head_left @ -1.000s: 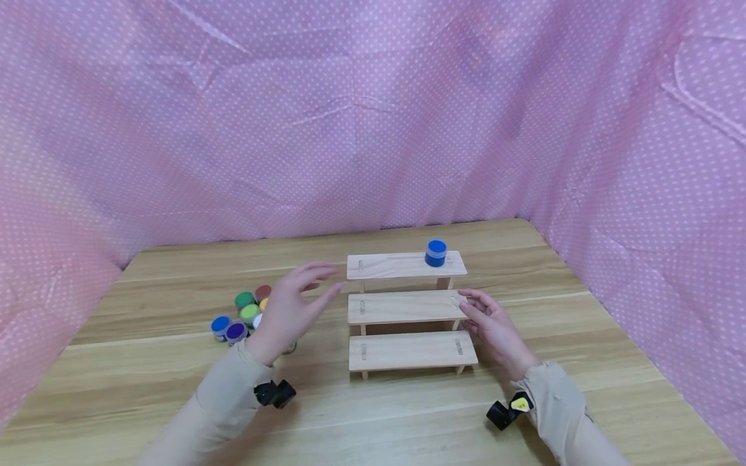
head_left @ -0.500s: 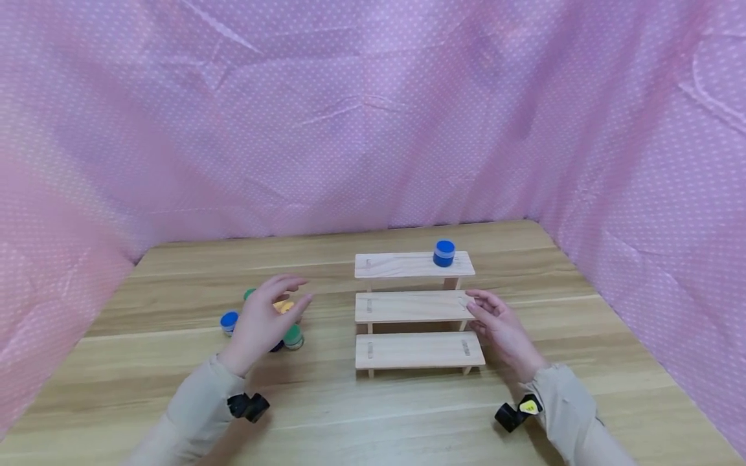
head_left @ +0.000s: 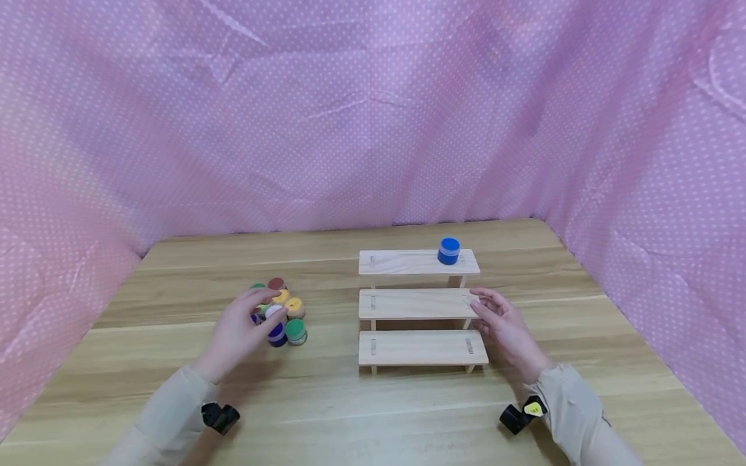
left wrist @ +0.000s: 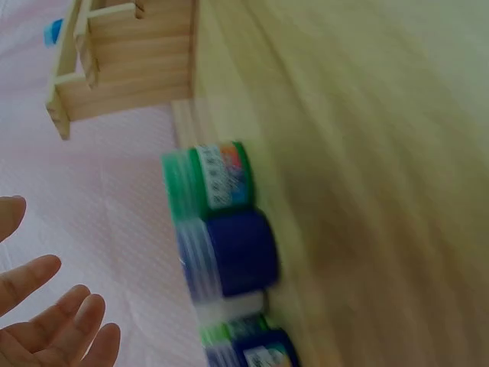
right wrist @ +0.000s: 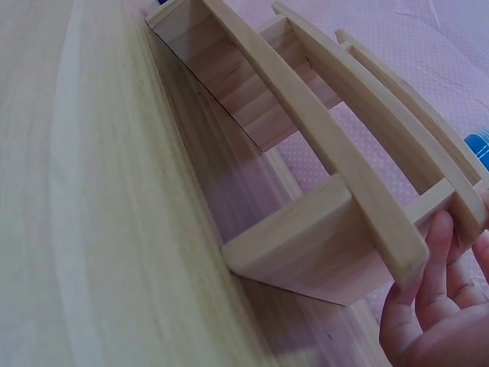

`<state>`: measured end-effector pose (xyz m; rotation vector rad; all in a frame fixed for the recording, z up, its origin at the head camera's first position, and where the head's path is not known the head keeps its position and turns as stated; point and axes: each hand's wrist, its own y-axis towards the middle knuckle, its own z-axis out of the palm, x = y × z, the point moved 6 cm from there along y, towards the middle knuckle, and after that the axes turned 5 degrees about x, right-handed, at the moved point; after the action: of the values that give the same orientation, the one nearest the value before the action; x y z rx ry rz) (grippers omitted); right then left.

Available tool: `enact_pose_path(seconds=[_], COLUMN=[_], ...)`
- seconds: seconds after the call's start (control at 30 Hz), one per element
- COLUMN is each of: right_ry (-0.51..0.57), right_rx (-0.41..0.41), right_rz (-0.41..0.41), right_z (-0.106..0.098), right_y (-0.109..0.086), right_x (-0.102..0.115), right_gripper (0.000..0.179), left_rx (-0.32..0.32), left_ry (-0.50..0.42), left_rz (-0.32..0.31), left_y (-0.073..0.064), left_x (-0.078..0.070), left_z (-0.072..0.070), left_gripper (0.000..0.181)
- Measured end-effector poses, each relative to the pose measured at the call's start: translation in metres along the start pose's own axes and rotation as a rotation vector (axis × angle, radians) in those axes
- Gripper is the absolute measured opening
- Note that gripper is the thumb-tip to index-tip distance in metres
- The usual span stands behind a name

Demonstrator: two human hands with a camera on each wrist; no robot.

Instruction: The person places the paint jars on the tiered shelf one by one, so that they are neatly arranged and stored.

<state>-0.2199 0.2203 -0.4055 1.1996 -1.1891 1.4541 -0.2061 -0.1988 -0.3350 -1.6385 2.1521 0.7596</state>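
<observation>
A three-tier wooden display stand point(head_left: 416, 304) stands right of the table's middle. On its top tier, toward the right end, sits a paint jar with a blue lid point(head_left: 449, 251). My right hand point(head_left: 507, 333) holds the right end of the middle tier, thumb on top and fingers at the side. To the left, my left hand point(head_left: 236, 330) hovers at a cluster of small paint jars with its fingers spread, partly covering them. A green jar point(left wrist: 210, 182) and a dark blue jar point(left wrist: 233, 252) stand nearest in the left wrist view, apart from the fingers.
Other jars in the cluster have yellow point(head_left: 295, 307), red-brown point(head_left: 276, 283) and white lids point(head_left: 274, 312). The wooden table point(head_left: 350, 414) ends at a pink dotted cloth point(head_left: 373, 129) behind and at the sides. Black wrist cameras point(head_left: 221, 419) stick out from both sleeves.
My left hand has moved left and down from beside the stand to the jars. The right hand keeps its hold on the middle tier. The head view has shifted slightly.
</observation>
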Motion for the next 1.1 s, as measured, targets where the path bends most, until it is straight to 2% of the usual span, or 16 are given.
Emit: enact_pose_path(seconds=[0.23, 0.73, 0.97, 1.1], right_ry=[0.016, 0.093, 0.089, 0.091], right_rx=[0.026, 0.124, 0.133, 0.124], right_rz=[-0.012, 0.006, 0.001, 0.01], right_z=[0.001, 0.001, 0.002, 0.002], right_y=[0.0, 0.002, 0.001, 0.001], right_x=[0.004, 0.008, 0.011, 0.011], right_gripper=[0.02, 0.018, 0.019, 0.02], left_rx=[0.023, 0.058, 0.111, 0.112], left_ry=[0.038, 0.086, 0.044, 0.032], left_rz=[-0.052, -0.043, -0.055, -0.047], left_y=[-0.008, -0.018, -0.021, -0.024], left_x=[0.017, 0.031, 0.036, 0.035], left_z=[-0.003, -0.004, 0.002, 0.004], left_gripper=[0.039, 0.039, 0.041, 0.04])
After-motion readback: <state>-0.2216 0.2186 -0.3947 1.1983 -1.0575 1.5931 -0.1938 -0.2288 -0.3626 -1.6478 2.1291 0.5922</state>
